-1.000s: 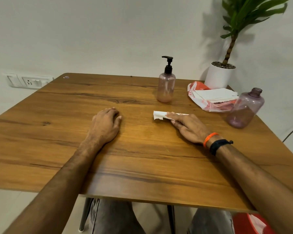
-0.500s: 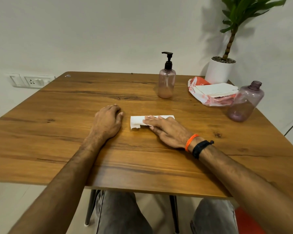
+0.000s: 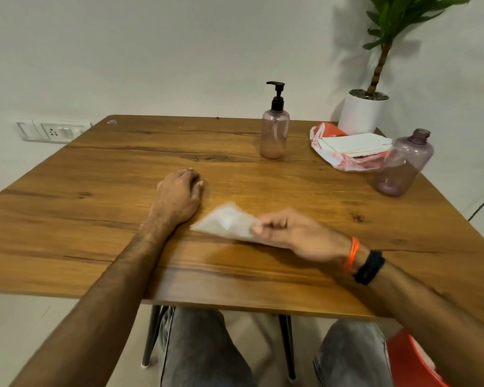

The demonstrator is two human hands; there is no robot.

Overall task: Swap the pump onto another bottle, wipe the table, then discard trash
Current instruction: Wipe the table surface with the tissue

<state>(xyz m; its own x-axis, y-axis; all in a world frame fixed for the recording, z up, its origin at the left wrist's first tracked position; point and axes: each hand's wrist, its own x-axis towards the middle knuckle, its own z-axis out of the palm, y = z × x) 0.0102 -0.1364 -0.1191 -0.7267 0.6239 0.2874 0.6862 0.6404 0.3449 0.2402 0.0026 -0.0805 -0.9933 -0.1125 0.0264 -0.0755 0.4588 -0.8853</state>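
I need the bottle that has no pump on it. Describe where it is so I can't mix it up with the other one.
Start at the white plant pot by the table's far right corner. In front of it lies a red-and-white packet of tissues, and the open bottle stands just right of that, near the table's right edge. Unlike the pump bottle further left, its neck is bare and it looks purple.

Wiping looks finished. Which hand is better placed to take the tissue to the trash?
The right hand: it already pinches the tissue, and the red bin sits on the floor on its side. The left hand rests on the table, holding nothing.
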